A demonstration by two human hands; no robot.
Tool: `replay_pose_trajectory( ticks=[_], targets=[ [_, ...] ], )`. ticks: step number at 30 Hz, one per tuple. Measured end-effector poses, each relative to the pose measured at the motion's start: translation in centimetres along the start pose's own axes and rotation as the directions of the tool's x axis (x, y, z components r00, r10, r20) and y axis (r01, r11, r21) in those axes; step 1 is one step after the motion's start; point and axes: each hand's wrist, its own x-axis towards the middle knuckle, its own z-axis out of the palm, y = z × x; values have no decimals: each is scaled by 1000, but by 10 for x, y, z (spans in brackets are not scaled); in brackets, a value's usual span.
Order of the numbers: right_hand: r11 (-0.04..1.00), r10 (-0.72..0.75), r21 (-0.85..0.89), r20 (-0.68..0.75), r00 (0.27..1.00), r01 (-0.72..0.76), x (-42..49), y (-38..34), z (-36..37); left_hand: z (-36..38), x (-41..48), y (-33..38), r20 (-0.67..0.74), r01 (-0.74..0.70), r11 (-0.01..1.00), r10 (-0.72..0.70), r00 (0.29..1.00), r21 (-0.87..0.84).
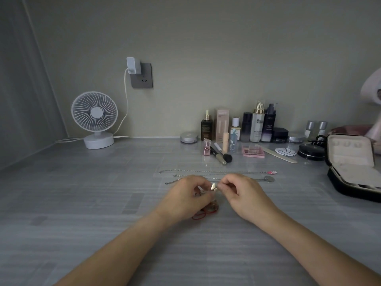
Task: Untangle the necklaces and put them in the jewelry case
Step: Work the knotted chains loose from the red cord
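Note:
A small white pendant point(213, 186) hangs between my two hands at the table's middle. My left hand point(186, 197) has its fingers curled around a tangle of necklaces, and a red cord point(206, 213) spills out beneath it. My right hand point(240, 191) pinches the chain just right of the pendant. Behind my hands lie two silver chains stretched out flat, one with a pink charm point(272, 172), one with a round disc pendant point(269, 178). The black jewelry case point(350, 182) stands open at the right, its beige lid upright.
Cosmetic bottles point(257, 124), a makeup brush point(221, 154), a pink palette point(253, 151), a nail file and compacts line the back right. A white desk fan point(94, 118) stands back left, its cable running to a wall socket point(141, 76).

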Motion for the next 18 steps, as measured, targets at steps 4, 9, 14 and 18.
replay_pose_trajectory(
  ticks=[4, 9, 14, 18],
  targets=[
    [997, -1, 79, 0, 1000, 1, 0, -2, -1, 2, 2, -1, -50, -2, 996, -3, 999, -91],
    [984, 1, 178, -15, 1000, 2, 0, -4, 0, 3, 3, 0, -41, 22, 990, -28, 999, -142],
    [960, 54, 275, -6, 999, -50, 2, -4, -2, 2, 4, 1, -76, 22, 978, -38, 996, -207],
    [946, 70, 318, 5, 998, -68, 2, -6, -3, 3, 3, 3, -100, -16, 983, -2, 995, -181]
  ],
)
